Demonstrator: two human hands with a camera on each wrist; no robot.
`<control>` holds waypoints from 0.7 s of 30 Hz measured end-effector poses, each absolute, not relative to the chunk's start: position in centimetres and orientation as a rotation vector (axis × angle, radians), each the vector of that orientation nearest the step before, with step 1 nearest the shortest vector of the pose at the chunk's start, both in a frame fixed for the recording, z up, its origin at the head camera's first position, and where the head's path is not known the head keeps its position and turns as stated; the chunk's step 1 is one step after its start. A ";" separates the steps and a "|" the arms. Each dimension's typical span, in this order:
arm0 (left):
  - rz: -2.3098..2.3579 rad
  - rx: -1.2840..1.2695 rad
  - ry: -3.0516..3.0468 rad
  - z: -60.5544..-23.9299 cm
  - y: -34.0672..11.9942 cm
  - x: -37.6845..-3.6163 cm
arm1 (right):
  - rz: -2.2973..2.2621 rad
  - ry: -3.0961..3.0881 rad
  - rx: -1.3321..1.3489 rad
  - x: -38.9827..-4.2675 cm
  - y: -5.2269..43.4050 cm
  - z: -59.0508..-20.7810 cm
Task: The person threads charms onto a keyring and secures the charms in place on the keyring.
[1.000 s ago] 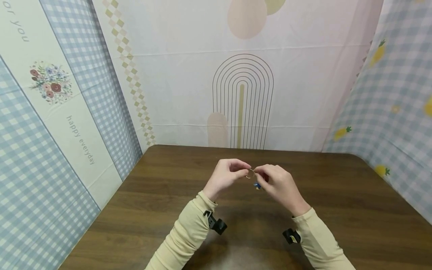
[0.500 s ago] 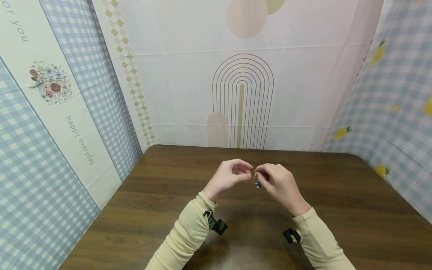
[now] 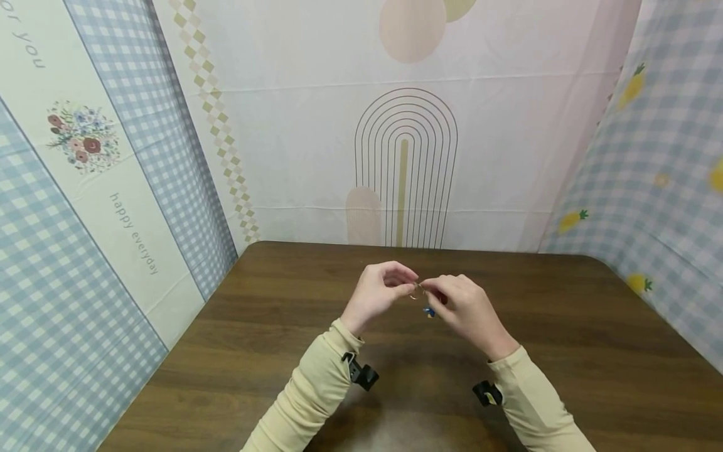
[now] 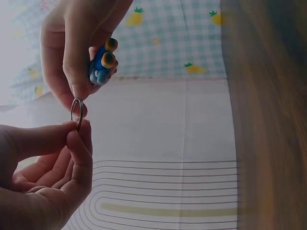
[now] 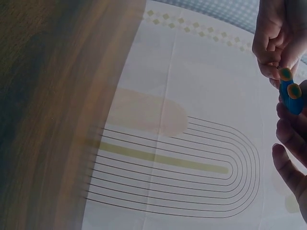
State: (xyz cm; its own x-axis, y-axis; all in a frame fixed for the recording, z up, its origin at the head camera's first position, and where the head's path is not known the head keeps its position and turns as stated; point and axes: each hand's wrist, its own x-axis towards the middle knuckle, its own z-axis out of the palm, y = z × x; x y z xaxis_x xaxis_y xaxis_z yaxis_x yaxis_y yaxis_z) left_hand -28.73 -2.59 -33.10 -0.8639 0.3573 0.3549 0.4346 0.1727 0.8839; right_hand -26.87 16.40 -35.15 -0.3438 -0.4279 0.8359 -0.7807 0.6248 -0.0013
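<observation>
Both hands meet over the table around a small metal key ring. My left hand pinches one side of it between thumb and fingertip, while my right hand pinches the opposite side. Two wire loops of the ring show slightly apart in the left wrist view. A small blue figure charm with orange-and-dark round ends hangs by the right hand's fingers; in the head view this charm dangles below them. The right fingers hide how it joins the ring.
A dark wooden table lies beneath the hands. Patterned cloths hang around it: a white cloth with an arch print behind, blue checks at both sides. Each sleeve carries a black wrist mount, such as the left mount.
My left hand shifted right toward the right hand, then back left. The ring has turned between the fingers, and its lower curve shows below the left fingertips. The right hand has barely moved.
</observation>
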 end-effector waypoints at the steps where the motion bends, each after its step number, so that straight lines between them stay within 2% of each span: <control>1: -1.790 -0.806 -2.363 -33.1 -2.6 -28.7 | 0.513 -1.980 0.960 -26.8 16.4 -35.1; 12: -1.757 -0.854 -2.348 -33.1 -2.9 -28.3 | 0.552 -2.026 0.927 -26.3 16.0 -35.2; 21: -1.654 -0.876 -2.388 -33.0 -3.4 -27.8 | 1.097 -2.452 0.850 -25.5 15.5 -35.3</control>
